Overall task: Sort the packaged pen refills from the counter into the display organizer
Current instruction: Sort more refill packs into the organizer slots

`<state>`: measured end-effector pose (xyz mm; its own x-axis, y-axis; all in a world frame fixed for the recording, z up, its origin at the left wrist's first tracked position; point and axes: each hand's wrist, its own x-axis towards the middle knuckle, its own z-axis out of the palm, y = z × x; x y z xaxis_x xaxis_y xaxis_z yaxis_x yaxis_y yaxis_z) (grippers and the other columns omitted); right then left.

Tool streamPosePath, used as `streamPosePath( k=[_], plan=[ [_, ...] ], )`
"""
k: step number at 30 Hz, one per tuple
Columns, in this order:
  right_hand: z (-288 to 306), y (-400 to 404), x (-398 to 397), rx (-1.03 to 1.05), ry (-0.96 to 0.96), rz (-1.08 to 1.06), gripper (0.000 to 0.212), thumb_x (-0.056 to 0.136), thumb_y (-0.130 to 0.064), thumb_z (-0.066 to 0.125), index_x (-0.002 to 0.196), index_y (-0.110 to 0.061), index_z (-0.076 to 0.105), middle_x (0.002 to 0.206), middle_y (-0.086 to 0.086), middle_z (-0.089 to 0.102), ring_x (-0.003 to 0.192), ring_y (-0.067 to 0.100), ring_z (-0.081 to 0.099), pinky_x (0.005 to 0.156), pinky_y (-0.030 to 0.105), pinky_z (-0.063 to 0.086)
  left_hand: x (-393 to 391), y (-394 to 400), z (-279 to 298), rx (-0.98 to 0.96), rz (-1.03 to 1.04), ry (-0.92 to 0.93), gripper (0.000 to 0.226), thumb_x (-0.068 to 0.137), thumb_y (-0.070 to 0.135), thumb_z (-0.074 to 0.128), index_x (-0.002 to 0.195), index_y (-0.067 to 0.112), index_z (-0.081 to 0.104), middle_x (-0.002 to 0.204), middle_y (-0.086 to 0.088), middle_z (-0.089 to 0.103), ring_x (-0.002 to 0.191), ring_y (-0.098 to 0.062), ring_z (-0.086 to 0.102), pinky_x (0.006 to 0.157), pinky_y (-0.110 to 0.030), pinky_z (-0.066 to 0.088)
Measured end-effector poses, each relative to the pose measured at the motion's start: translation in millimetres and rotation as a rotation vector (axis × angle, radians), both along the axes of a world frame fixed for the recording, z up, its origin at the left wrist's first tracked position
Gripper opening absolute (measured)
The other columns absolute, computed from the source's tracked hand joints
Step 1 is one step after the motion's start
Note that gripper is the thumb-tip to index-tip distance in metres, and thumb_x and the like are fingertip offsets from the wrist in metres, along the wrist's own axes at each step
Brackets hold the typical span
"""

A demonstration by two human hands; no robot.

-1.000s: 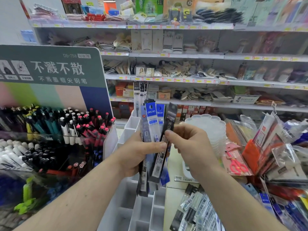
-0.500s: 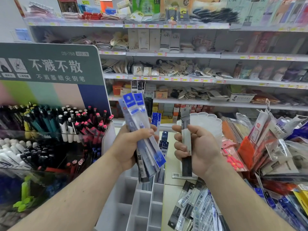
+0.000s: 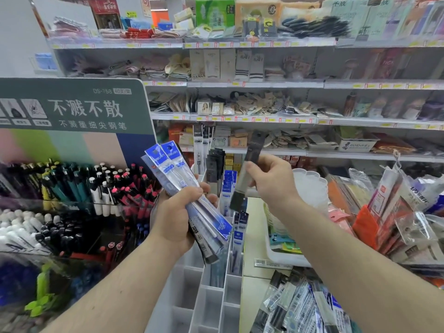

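Observation:
My left hand (image 3: 179, 221) grips a bundle of blue refill packs (image 3: 168, 162), tilted with their tops up and left, over the white display organizer (image 3: 211, 301). My right hand (image 3: 271, 180) holds one black refill pack (image 3: 252, 155) upright and slightly tilted, above the organizer's far slots. Those far slots hold standing black refill packs (image 3: 204, 140) and blue ones (image 3: 227, 195). A loose pile of refill packs (image 3: 300, 306) lies on the counter at the lower right, under my right forearm.
A pen display rack (image 3: 79, 195) with a green sign stands at the left. A white tray (image 3: 283, 258) and a scalloped dish (image 3: 310, 188) sit to the right of the organizer. Hanging packaged goods (image 3: 396, 212) crowd the right edge. Store shelves fill the background.
My right hand drew one black pack out of the bundle and lifted it up and to the right. My left hand tilted the remaining blue packs to the left.

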<state>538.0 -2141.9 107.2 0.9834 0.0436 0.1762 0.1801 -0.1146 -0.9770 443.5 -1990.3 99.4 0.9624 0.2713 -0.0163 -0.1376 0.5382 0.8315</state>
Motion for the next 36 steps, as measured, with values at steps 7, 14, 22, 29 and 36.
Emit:
streamPosePath(
  k=[7,14,22,29,36],
  plan=[
    [-17,41,38,-0.073,-0.101,0.065,0.024,0.094,-0.009,0.064,0.079,-0.028,0.069,0.081,-0.002,0.074,0.079,0.021,0.074,0.081,0.040,0.060,3,2,-2,0.056,-0.002,0.014,0.029,0.080,-0.001,0.057,0.067,0.019,0.074,0.061,-0.002,0.065,0.057,-0.017,0.065,0.052,-0.029,0.056],
    [-52,64,54,-0.591,-0.135,0.097,0.012,0.093,-0.024,0.067,0.085,-0.017,0.073,0.096,0.001,0.055,0.093,0.023,0.056,0.085,0.037,0.048,3,2,0,0.023,-0.025,0.027,0.025,0.070,0.001,0.058,0.089,0.014,0.068,0.067,-0.003,0.066,0.057,-0.020,0.065,0.052,-0.031,0.055],
    [-37,62,48,-0.749,-0.077,0.020,0.021,0.087,-0.030,0.070,0.107,-0.024,0.074,0.121,0.004,0.058,0.114,0.026,0.054,0.099,0.044,0.046,-1,-1,2,0.081,-0.058,0.006,0.019,0.064,0.005,0.060,0.080,0.011,0.068,0.067,-0.006,0.066,0.058,-0.021,0.066,0.055,-0.033,0.057],
    [19,8,-42,0.030,0.031,0.102,0.005,0.087,-0.013,0.073,0.083,-0.016,0.070,0.067,-0.007,0.062,0.059,0.005,0.054,0.052,0.015,0.044,-1,-1,-1,0.247,-0.260,0.043,0.028,0.066,0.009,0.068,0.093,0.010,0.072,0.082,-0.008,0.074,0.073,-0.025,0.073,0.061,-0.033,0.059],
    [13,-1,-73,-0.119,0.095,0.201,0.025,0.078,-0.023,0.083,0.095,-0.014,0.068,0.072,0.005,0.061,0.055,0.009,0.058,0.052,0.021,0.050,-2,-2,-4,0.369,-0.423,0.027,0.031,0.067,0.008,0.074,0.095,0.021,0.078,0.093,-0.014,0.074,0.084,-0.028,0.072,0.071,-0.035,0.058]
  ],
)
